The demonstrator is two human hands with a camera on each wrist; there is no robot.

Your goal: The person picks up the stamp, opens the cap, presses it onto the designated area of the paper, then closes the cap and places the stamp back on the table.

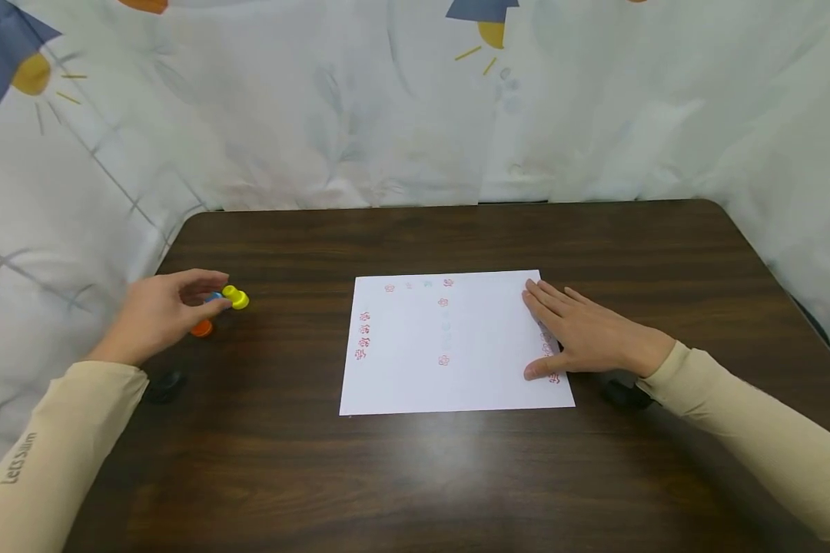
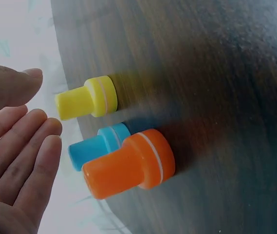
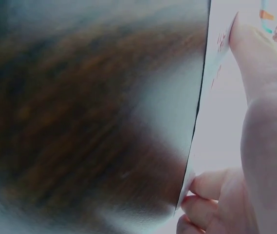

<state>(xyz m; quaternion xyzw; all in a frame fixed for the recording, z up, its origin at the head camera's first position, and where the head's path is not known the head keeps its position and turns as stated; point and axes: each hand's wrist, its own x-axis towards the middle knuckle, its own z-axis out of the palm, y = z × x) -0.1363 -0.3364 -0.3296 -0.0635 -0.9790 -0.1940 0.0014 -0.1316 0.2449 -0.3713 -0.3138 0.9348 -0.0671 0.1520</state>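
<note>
At the left of the head view the left hand (image 1: 154, 316) reaches in among three pieces that look like stampers, and the step in hand seems to be picking one up, most likely the yellow stamper (image 2: 87, 97), which is just right of the fingertips there. The left wrist view shows thumb and fingers apart with nothing between them, near the tip of the yellow handle. To take it well, bring thumb and fingers evenly onto the narrow handle, then lift straight up, since all three appear to stand on their wide ends. Mind the blue stamper (image 2: 99, 145) and the orange stamper (image 2: 129, 165), lower in that view: orange overlaps blue there, and whether they touch cannot be told, so a hand that dips or swings low could topple one. At right of centre in the head view, the right hand (image 1: 591, 332) lies on the right edge of the paper (image 1: 491, 384), its fingers extended and thumb spread away, gripping nothing. A light, steady palm should serve to hold the sheet on the counter (image 1: 283, 476); the hand covers part of the right column of red prints (image 1: 364, 329), so sliding it could smear any wet ink.
</note>
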